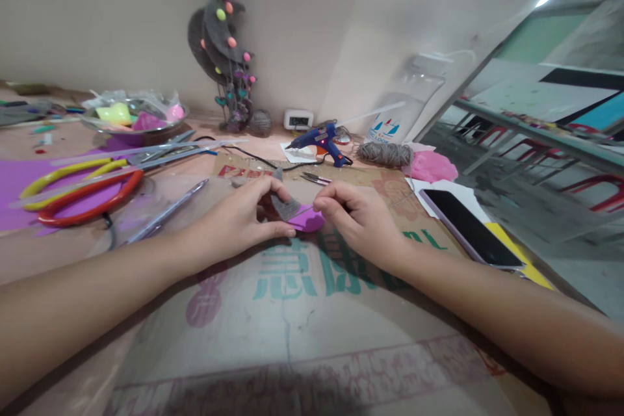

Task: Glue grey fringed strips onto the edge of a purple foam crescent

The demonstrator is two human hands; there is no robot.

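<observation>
My left hand point(253, 214) grips a purple piece point(310, 221) of flat sheet, thumb in front and fingers behind. Grey yarn point(288, 208) is wound closely around the part of it nearest those fingers; the rest is bare purple. The far side of the piece is hidden by my fingers. My right hand point(355, 211) is closed in a pinch just right of it, with a taut strand of grey yarn running from the wrapping to the fingertips. Behind the right hand, a thin strand hangs from a grey yarn skein point(385, 154).
Printed cardboard point(234, 351) covers the table. A blue glue gun point(319, 140) stands behind my hands. Red-and-yellow-handled scissors point(92, 198) and a pen point(168, 211) lie left; a phone point(470, 227) lies right. A metal bowl point(141, 136) and a grey moon-shaped decoration point(219, 39) are farther back.
</observation>
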